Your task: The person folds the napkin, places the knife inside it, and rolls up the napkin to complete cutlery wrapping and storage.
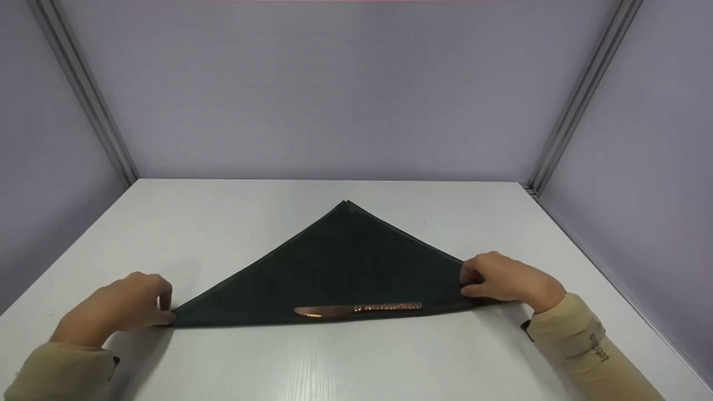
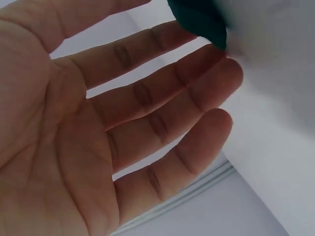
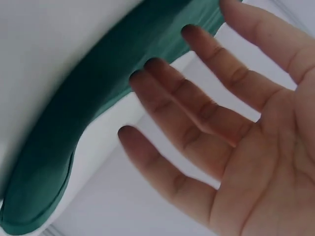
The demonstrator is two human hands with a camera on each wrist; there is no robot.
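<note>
Both hands rest low on the white counter (image 1: 356,362), well apart. The left hand (image 1: 120,312) pinches the left corner of the dark green cloth (image 1: 340,267); the right hand (image 1: 504,281) grips its right corner. A copper knife (image 1: 356,309) lies along the cloth's near edge, between them. The cloth's apex points far.

Two bare hands, left hand (image 1: 120,309) and right hand (image 1: 504,278), no rings or gloves visible. Long beige fabric sleeves (image 1: 579,340) reach both wrists, with ribbed cuffs. The right sleeve carries small dark printed lettering along the forearm, too small to read fully.
</note>
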